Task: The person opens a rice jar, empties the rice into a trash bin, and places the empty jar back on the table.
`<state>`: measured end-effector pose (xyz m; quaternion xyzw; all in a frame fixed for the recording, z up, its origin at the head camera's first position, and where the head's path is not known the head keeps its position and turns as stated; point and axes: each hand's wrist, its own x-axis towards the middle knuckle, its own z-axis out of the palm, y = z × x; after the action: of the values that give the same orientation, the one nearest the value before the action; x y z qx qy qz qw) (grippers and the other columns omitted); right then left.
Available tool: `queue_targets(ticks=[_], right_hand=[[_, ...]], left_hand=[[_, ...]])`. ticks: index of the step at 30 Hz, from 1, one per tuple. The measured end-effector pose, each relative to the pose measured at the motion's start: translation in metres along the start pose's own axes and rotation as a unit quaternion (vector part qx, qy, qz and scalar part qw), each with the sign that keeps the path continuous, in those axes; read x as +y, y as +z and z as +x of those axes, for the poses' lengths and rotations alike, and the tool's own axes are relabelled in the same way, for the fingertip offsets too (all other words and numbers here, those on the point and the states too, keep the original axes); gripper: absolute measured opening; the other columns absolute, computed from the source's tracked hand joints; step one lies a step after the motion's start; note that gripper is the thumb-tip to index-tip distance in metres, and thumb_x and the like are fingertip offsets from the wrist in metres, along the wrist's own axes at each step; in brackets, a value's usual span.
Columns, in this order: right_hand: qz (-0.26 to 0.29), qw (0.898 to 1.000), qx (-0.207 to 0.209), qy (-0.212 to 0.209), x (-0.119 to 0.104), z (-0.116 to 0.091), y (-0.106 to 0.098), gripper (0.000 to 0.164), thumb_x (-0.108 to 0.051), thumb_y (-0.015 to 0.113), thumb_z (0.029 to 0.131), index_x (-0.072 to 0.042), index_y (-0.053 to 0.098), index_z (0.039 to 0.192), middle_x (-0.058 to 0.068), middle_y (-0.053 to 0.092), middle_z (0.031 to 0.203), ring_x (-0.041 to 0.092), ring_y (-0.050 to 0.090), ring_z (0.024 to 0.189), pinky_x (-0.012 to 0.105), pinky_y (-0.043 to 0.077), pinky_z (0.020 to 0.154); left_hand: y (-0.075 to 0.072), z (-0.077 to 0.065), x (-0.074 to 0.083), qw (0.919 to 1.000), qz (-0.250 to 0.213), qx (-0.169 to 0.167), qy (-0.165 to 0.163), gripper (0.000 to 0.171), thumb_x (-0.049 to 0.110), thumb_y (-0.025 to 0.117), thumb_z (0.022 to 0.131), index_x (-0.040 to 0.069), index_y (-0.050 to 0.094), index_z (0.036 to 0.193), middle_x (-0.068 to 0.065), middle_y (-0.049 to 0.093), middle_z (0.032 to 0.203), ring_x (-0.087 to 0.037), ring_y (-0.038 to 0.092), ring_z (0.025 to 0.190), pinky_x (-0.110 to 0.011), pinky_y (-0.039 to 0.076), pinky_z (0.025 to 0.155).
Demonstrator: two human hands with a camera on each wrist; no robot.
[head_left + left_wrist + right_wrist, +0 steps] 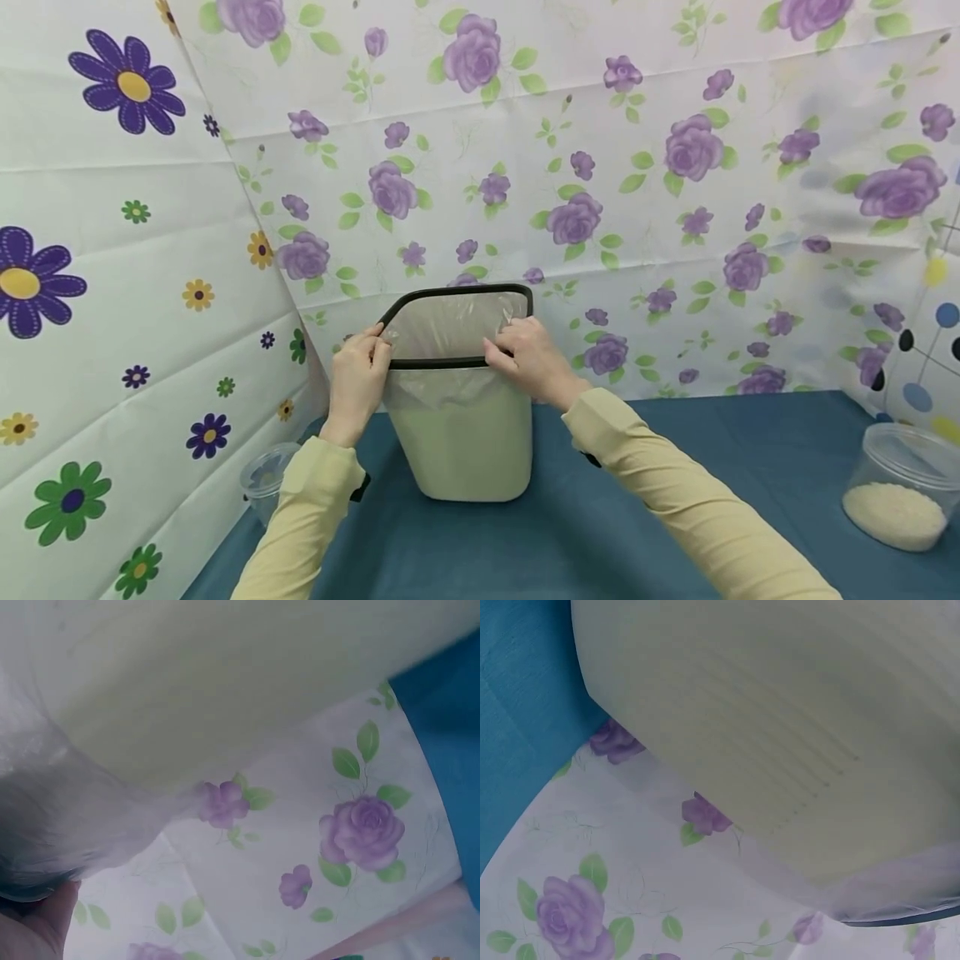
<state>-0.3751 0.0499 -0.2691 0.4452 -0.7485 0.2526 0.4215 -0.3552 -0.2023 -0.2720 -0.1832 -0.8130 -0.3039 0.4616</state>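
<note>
Bin [472, 450] held by rim [442, 363], L & R

From where I stand: both arms reach fwd, angling in. L hand [358, 375] is upright at the L end, grip clamped on rim. R hand [534, 358] leans inward at the R end, thumb pointing L, grip clamped there too. Clear liner [442, 329] laps over rim. Bin's upright on blue surface [637, 517], nr floral backdrop [645, 208].

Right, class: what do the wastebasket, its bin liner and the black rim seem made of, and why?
Wastebasket: probably matte plastic, from its smooth, rounded, moulded-looking walls.
Bin liner: thin, shiny plastic film, being translucent, creased and glinting.
Black rim: perhaps smooth plastic, given its even colour; uncertain.
</note>
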Motion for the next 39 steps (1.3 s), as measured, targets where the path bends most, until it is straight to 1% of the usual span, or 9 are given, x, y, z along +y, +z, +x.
queue_targets(ticks=[3, 9, 12, 24, 28, 31, 35, 37, 39], right_hand=[[0.002, 1.0, 0.01, -0.007, 0.001, -0.001, -0.001, 0.04, -0.016, 0.045, 0.09, -0.019, 0.038, 0.05, -0.008, 0.03, 0.05, 0.011, 0.03, 0.051, 0.032, 0.031, 0.062], [0.005, 1.0, 0.029, -0.003, 0.006, -0.006, -0.005, 0.04, -0.013, 0.042, 0.089, -0.018, 0.035, 0.049, -0.008, 0.029, 0.05, 0.012, 0.03, 0.051, 0.033, 0.031, 0.062], [0.008, 0.999, 0.037, 0.0, 0.007, -0.008, -0.008, 0.04, -0.011, 0.041, 0.088, -0.018, 0.034, 0.049, -0.008, 0.028, 0.051, 0.013, 0.029, 0.051, 0.033, 0.03, 0.061], [0.007, 0.999, 0.041, 0.016, 0.014, -0.018, -0.024, 0.04, -0.011, 0.041, 0.087, -0.018, 0.032, 0.048, -0.008, 0.026, 0.051, 0.013, 0.026, 0.05, 0.034, 0.03, 0.062], [0.012, 0.999, 0.051, 0.011, 0.018, -0.02, -0.027, 0.04, -0.009, 0.04, 0.085, -0.018, 0.031, 0.048, -0.008, 0.024, 0.05, 0.012, 0.024, 0.049, 0.034, 0.028, 0.059], [0.008, 0.998, 0.063, 0.008, 0.021, -0.021, -0.03, 0.038, -0.009, 0.039, 0.083, -0.019, 0.029, 0.048, -0.009, 0.023, 0.05, 0.012, 0.022, 0.048, 0.032, 0.027, 0.057], [-0.001, 0.997, 0.074, 0.004, 0.024, -0.024, -0.033, 0.036, -0.009, 0.038, 0.082, -0.018, 0.028, 0.048, -0.009, 0.023, 0.05, 0.011, 0.021, 0.047, 0.031, 0.027, 0.054], [-0.005, 0.997, 0.077, 0.001, 0.026, -0.025, -0.035, 0.036, -0.009, 0.038, 0.082, -0.018, 0.029, 0.048, -0.009, 0.023, 0.051, 0.011, 0.022, 0.047, 0.031, 0.028, 0.053], [-0.007, 0.997, 0.082, -0.002, 0.027, -0.026, -0.037, 0.035, -0.009, 0.038, 0.082, -0.018, 0.03, 0.049, -0.009, 0.025, 0.05, 0.011, 0.023, 0.047, 0.031, 0.029, 0.053]], left_hand=[[0.002, 0.0, 0.001, 0.9997, 0.01, 0.012, 0.019, 0.036, 0.008, 0.041, 0.088, 0.005, 0.055, 0.055, -0.02, 0.06, 0.106, -0.032, 0.055, 0.099, -0.044, 0.044, 0.073], [0.009, -0.002, 0.002, 0.9962, 0.047, 0.031, 0.066, 0.039, 0.009, 0.036, 0.088, 0.008, 0.046, 0.05, -0.019, 0.063, 0.095, -0.031, 0.057, 0.095, -0.044, 0.043, 0.08], [0.012, -0.002, 0.005, 0.9933, 0.068, 0.034, 0.087, 0.039, 0.012, 0.032, 0.088, 0.01, 0.041, 0.05, -0.018, 0.064, 0.093, -0.03, 0.058, 0.094, -0.044, 0.044, 0.079], [0.024, -0.002, 0.008, 0.992, 0.043, 0.008, 0.118, 0.036, 0.015, 0.029, 0.091, 0.009, 0.044, 0.059, -0.011, 0.065, 0.092, -0.028, 0.054, 0.103, -0.041, 0.044, 0.08], [0.027, 0.0, 0.01, 0.9909, 0.018, -0.001, 0.133, 0.038, 0.013, 0.03, 0.092, 0.007, 0.054, 0.063, -0.011, 0.065, 0.091, -0.026, 0.056, 0.101, -0.041, 0.044, 0.079], [0.03, 0.002, 0.01, 0.9874, -0.019, -0.005, 0.157, 0.036, 0.012, 0.032, 0.09, 0.006, 0.055, 0.063, -0.008, 0.061, 0.076, -0.022, 0.058, 0.08, -0.035, 0.045, 0.071], [0.036, 0.006, 0.007, 0.9772, -0.086, 0.009, 0.194, 0.034, 0.009, 0.034, 0.089, 0.01, 0.039, 0.055, 0.0, 0.037, 0.054, -0.017, 0.042, 0.053, -0.035, 0.044, 0.071], [0.039, 0.008, 0.007, 0.9717, -0.116, 0.02, 0.205, 0.035, 0.008, 0.036, 0.088, 0.011, 0.033, 0.053, 0.002, 0.03, 0.052, -0.016, 0.039, 0.051, -0.033, 0.044, 0.066], [0.043, 0.009, 0.008, 0.969, -0.13, 0.025, 0.209, 0.035, 0.008, 0.037, 0.087, 0.012, 0.031, 0.053, 0.002, 0.032, 0.053, -0.016, 0.043, 0.054, -0.032, 0.043, 0.062]])
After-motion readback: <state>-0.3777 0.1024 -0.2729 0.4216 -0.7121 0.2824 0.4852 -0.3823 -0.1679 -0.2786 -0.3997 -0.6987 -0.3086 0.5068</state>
